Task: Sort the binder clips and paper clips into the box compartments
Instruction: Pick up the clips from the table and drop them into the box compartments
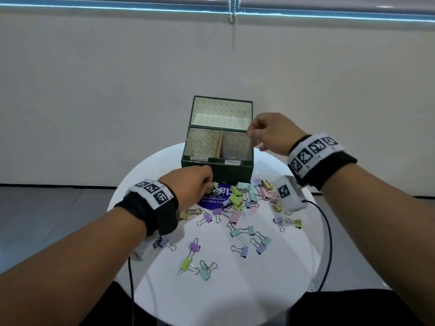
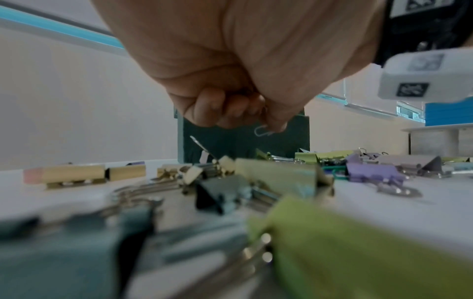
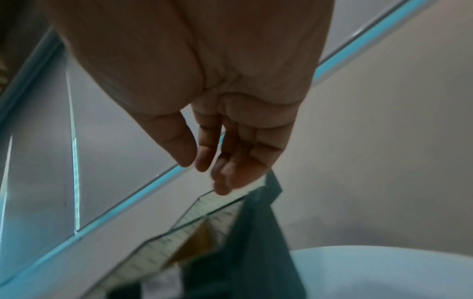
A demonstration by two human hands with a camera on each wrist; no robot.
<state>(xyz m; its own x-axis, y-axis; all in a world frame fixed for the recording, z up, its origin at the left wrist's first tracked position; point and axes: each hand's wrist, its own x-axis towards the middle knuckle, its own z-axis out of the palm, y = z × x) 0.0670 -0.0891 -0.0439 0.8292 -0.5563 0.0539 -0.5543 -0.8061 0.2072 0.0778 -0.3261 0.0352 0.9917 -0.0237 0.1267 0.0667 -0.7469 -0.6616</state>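
Surface: round white table (image 1: pixel 235 302), set before a plain pale wall (image 1: pixel 94 90); grey floor (image 1: pixel 47 208) to either side.

Box (image 1: pixel 217 171): dark green, lid upright at the far side, long axis left-right; two near compartments split by a tan divider (image 1: pixel 220 144).

Binder clips (image 1: pixel 237 198): pastel, heaped just near the box, others scattered nearer, handles pointing all ways.

Left hand (image 1: pixel 188 187): at the heap's left edge, fingers curled, pinching a thin wire paper clip (image 2: pixel 262 131).

Right hand (image 1: pixel 270 132): over the box's right rim, fingers relaxed and loosely extended, holding nothing.
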